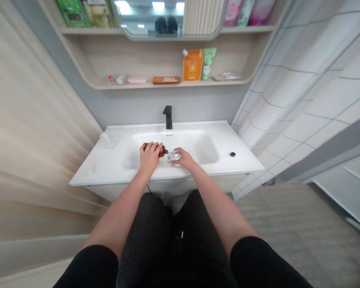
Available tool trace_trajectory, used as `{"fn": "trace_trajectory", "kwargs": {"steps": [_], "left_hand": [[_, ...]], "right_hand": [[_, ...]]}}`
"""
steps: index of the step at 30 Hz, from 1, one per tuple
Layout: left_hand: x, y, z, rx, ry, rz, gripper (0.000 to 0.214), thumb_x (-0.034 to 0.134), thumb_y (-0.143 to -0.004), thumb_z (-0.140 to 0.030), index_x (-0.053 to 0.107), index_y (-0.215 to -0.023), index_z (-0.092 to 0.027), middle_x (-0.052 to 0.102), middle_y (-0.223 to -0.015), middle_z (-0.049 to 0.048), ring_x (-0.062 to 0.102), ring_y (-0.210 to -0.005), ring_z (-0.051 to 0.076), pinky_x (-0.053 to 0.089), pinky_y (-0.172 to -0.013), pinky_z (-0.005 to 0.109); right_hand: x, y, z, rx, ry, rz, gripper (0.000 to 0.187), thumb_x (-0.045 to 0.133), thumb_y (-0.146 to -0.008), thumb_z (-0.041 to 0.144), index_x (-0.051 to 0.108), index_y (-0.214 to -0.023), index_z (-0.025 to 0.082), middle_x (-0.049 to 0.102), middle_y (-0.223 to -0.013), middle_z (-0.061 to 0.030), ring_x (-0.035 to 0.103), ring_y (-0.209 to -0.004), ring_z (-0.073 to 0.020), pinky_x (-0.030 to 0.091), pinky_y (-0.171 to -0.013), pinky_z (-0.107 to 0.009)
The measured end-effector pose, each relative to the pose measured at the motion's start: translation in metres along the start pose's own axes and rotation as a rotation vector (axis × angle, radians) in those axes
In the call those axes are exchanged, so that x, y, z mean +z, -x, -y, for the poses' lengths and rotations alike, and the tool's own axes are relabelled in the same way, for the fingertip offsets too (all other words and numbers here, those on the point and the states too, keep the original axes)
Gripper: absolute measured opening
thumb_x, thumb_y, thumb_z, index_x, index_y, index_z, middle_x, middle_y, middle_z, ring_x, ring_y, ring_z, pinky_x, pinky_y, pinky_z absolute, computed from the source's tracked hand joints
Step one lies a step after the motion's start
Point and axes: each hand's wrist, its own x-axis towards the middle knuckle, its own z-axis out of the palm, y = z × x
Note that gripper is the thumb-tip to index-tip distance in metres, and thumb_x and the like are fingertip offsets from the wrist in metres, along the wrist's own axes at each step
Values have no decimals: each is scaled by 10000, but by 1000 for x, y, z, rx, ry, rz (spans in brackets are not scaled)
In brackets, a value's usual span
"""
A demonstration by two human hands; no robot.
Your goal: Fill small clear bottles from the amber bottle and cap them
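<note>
My left hand (150, 157) is wrapped round a reddish-brown bottle (162, 151), which lies tilted on its side over the white sink (208, 148). Its dark neck points right, toward a small clear container (173, 157) gripped in my right hand (183, 157). Bottle neck and container rim are very close; whether they touch I cannot tell, nor whether liquid flows between them. On the right of the countertop lies a small black cap (233, 154).
Behind the sink stands a black faucet (168, 117). A clear pump bottle (107, 141) is on the counter's left. The shelf above holds an orange pouch (193, 65), a green tube (209, 63), a pink case (137, 80) and an orange-brown packet (166, 80). A curtain (33, 120) hangs left.
</note>
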Motion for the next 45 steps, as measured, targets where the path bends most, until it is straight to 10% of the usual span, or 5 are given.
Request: {"fn": "trace_trajectory", "kwargs": {"steps": [45], "left_hand": [[3,0,1,26,-1,-30,568,480,-1012,-175,613,-1553,-285,650,-1549,135,504,-1491,357,280,-1249,605]], "right_hand": [[-1,0,4,13,26,10,759,1020,-588,315,668,-1259,280,772,-1163,-29,737,-1081,-251,558,-1041,-419]]}}
